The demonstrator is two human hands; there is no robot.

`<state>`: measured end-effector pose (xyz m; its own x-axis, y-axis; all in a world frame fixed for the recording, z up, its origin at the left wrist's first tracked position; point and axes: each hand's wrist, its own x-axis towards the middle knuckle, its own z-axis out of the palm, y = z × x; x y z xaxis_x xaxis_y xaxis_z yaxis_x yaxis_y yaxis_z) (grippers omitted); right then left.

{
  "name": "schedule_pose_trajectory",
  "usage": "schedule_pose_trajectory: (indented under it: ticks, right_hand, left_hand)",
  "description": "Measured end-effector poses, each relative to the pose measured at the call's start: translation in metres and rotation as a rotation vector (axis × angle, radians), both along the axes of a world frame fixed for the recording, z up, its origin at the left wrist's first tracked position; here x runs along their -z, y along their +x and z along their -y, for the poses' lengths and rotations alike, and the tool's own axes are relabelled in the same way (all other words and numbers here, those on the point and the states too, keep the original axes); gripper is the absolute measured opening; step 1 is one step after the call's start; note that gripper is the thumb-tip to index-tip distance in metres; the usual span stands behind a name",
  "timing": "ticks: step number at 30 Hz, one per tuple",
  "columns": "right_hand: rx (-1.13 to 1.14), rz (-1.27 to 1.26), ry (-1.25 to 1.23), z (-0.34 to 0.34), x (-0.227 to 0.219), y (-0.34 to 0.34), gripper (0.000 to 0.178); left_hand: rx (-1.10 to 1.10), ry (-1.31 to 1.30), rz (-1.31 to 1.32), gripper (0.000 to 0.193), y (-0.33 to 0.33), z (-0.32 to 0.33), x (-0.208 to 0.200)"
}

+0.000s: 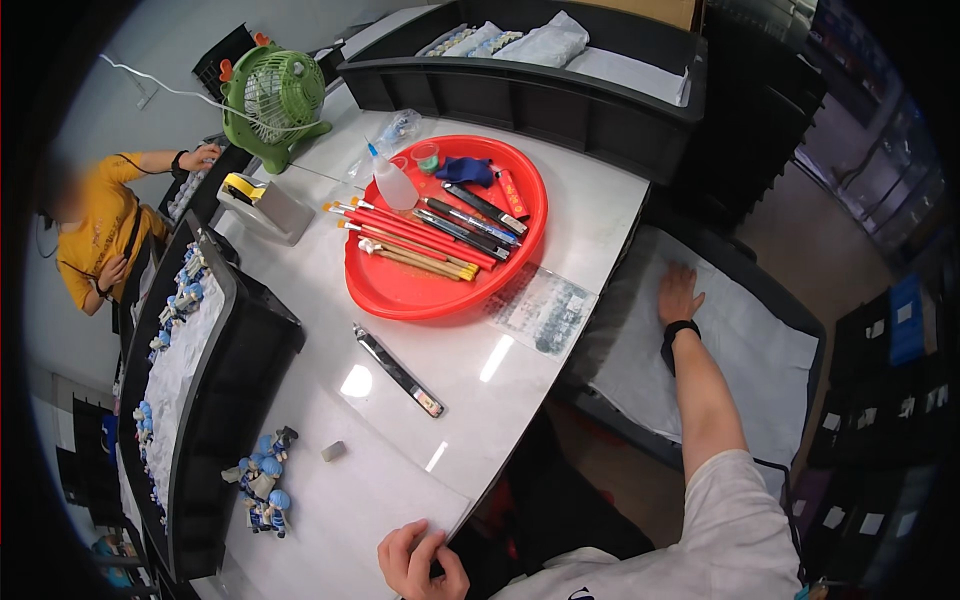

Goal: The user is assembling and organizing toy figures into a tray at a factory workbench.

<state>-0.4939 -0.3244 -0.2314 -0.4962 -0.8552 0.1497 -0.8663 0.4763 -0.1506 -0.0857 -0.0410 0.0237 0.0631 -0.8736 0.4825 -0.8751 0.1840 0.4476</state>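
My left hand (420, 562) rests at the near table edge beside a white sheet, its fingers curled in loosely; nothing shows in them. At the right, my right hand (680, 293) lies with fingers spread on white paper (755, 345) lining a black tray (722, 258). A dark band circles that wrist. Several small blue-capped figurines (262, 480) lie in a cluster on the table, left of my left hand. Near them is a small grey block (333, 452). A slim black tool with a silver tip (398, 370) lies farther up the table.
A red round tray (365, 300) holds brushes, pens and a squeeze bottle. Black bins stand at the left (235, 400) and back (520, 105), the left one with figurines on white paper. A green fan (272, 100) and tape dispenser (265, 208) stand beyond. A person in yellow (100, 235) works far left.
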Motion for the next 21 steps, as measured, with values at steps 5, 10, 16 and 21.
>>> schedule_pose_trajectory:
  ticks: [5, 10, 16, 21]
  right_hand:
    - [0.072, 0.113, 0.225, 0.003, -0.023, 0.013, 0.053]
    - [0.031, 0.112, 0.303, 0.002, -0.033, 0.01, 0.055]
    - [-0.216, 0.038, 0.285, -0.017, -0.054, 0.015, 0.056]
    - [-0.342, 0.16, 0.401, -0.051, -0.049, 0.042, 0.06]
  left_hand:
    - [-0.018, 0.037, -0.009, 0.015, -0.001, 0.001, -0.002]
    - [-0.018, 0.035, -0.003, 0.015, 0.001, 0.002, 0.0]
    - [-0.019, 0.019, -0.014, 0.012, 0.001, 0.003, 0.0]
    - [-0.003, 0.013, 0.02, 0.016, 0.002, -0.001, -0.002]
